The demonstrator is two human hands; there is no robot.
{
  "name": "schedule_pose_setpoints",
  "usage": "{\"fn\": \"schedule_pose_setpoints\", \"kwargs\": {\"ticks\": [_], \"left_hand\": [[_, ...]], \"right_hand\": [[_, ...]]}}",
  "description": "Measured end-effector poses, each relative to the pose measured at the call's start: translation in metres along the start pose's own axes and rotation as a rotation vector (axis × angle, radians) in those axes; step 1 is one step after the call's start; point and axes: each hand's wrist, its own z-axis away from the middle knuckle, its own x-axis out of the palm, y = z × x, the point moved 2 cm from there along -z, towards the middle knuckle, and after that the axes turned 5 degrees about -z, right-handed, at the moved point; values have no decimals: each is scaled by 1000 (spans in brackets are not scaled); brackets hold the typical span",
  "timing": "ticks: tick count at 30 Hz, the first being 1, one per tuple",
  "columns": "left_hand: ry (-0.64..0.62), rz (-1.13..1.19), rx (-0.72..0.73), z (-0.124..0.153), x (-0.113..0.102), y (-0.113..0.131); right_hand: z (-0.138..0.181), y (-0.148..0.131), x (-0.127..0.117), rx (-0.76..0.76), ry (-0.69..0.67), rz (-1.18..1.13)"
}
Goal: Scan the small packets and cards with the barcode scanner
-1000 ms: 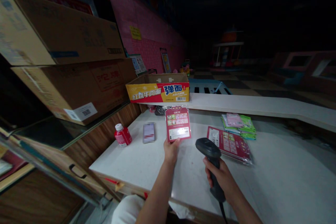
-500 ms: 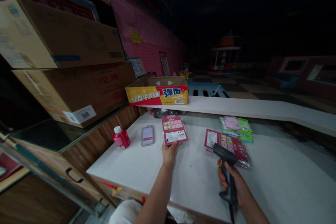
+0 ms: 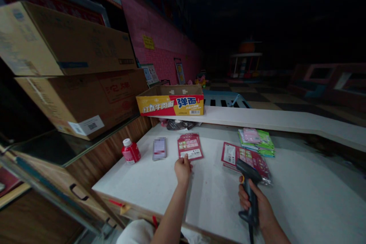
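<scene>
Left hand point(image 3: 182, 170) at flat crimson rectangular packet point(image 3: 189, 143); black pistol-shaped plastic scanner point(image 3: 249, 172) in right hand point(image 3: 262, 203).
At the packet's nine o'clock, a small red plastic bottle point(image 3: 131, 153) is stood, apparently clear of the hands. Between six and seven, the left fingers are curled at the near edge; whether it is pinched cannot be told. The packet is laid on the white tabletop point(image 3: 309, 194), label upward, presumably for legibility. Towards three, a pile of similar packets point(image 3: 245, 154) is placed; towards four, the scanner's handle is encircled by the right fingers, apparently for steadiness.
</scene>
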Motion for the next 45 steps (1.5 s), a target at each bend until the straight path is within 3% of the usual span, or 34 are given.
{"fn": "schedule_pose_setpoints", "kwargs": {"ticks": [3, 5, 10, 18, 32, 36, 40, 43, 45], "left_hand": [[66, -436, 295, 7, -13, 16], [64, -674, 400, 7, -15, 25], [-107, -931, 357, -11, -2, 22], [-90, -834, 446, -30, 6, 5], [-81, -858, 469, -31, 2, 7], [-11, -740, 570, -21, 2, 20], [-134, -472, 597, 0, 29, 36], [-264, -209, 437, 12, 67, 48], [-322, -157, 336, 16, 92, 56]], "right_hand": [[0, 0, 1, 1, -2, -15], [-1, 0, 1, 2, -5, -19], [-1, 0, -1, -1, -12, -29], [3, -1, 5, -5, 59, -60], [3, -3, 11, -39, 72, -75], [2, -5, 15, -65, 83, -80], [0, -6, 13, -78, 93, -119], [-3, -7, 11, -77, 68, -114], [-4, -7, 11, -83, 61, -108]]}}
